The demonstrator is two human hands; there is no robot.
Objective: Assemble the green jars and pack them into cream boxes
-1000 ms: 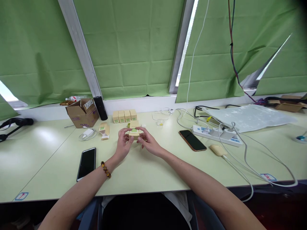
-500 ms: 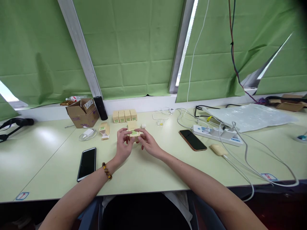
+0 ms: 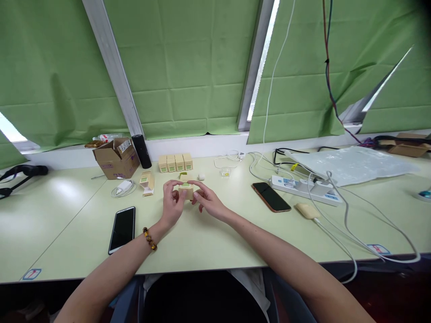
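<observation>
A small tan cardboard box (image 3: 187, 193) with a green patch on top is between my hands, over the middle of the table. My left hand (image 3: 173, 204) is closed around its left side, thumb on the front and index finger along the top. From the right, my right hand (image 3: 210, 202) is pinched against it, its index finger at the upper edge and its thumb by the right side. A raised flap (image 3: 183, 177) shows behind the box. Just beyond the right fingers lies a small white object (image 3: 201, 177), too small to name.
Several similar boxes (image 3: 175, 163) stand in a row behind. An opened box (image 3: 147, 183), a charger with cable (image 3: 124, 187) and a phone (image 3: 121, 230) lie left. Rightward are another phone (image 3: 271, 197), a power strip (image 3: 305, 190) and loose cables.
The box has tilted, so its front face now shows and the flap behind stands lower. My fingers shifted slightly; both hands stay at the box.
</observation>
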